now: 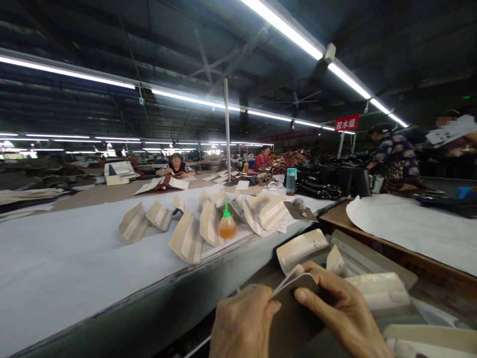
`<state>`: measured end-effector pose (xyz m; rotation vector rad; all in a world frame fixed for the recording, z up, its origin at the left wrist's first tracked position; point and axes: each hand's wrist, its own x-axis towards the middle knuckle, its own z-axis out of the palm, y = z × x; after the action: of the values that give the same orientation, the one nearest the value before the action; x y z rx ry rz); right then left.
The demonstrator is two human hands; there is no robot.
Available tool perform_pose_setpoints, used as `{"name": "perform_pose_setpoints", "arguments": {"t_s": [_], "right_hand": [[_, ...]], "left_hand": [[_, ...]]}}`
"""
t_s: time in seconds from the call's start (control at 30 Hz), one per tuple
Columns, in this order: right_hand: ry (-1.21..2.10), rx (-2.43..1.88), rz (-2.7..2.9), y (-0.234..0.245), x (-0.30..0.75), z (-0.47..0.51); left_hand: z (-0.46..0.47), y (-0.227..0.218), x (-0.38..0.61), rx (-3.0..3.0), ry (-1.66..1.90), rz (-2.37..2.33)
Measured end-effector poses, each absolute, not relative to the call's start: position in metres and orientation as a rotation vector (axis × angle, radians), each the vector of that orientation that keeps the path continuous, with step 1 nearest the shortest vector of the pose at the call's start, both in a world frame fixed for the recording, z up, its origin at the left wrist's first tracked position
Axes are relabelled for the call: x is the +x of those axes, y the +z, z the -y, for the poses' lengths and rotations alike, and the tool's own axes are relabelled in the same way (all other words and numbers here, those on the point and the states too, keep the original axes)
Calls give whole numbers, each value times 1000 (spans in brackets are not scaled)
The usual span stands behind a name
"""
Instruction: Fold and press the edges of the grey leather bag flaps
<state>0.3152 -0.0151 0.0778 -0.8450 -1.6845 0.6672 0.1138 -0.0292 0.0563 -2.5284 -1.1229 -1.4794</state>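
Low in the view, a dark grey-brown leather panel [294, 313] with a pale backing is held upright between both hands. My left hand [242, 320] is closed on its left edge, thumb on the near face. With my right hand [335, 308] I grip the upper right corner, thumb in front and fingers behind. Curved pieces like it lie just beyond and to the right, among them a cream-backed piece [301, 248] and another [382, 291]. The panel's lower end runs out of the frame.
A white-covered table [74, 278] stretches left, its edge close to my hands. On it are several curved pieces [186, 236] and a glue bottle [227, 226] with a green nozzle. A teal-lidded bottle [291, 183] stands farther back. Co-workers sit and stand beyond; one person [395, 154] is at right.
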Motion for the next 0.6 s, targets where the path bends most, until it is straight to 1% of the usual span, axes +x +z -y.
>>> {"name": "perform_pose_setpoints", "arguments": {"t_s": [0.13, 0.23, 0.37, 0.6], "right_hand": [[876, -784, 1634, 80, 319, 15], [872, -769, 1586, 80, 321, 17], [771, -719, 1620, 79, 322, 21], [896, -668, 1589, 77, 324, 23]], "left_hand": [[29, 50, 110, -2504, -1552, 1200], [29, 48, 106, -2574, -1593, 1180], [27, 48, 103, -2612, -1660, 956], [24, 52, 97, -2634, -1538, 641]]}}
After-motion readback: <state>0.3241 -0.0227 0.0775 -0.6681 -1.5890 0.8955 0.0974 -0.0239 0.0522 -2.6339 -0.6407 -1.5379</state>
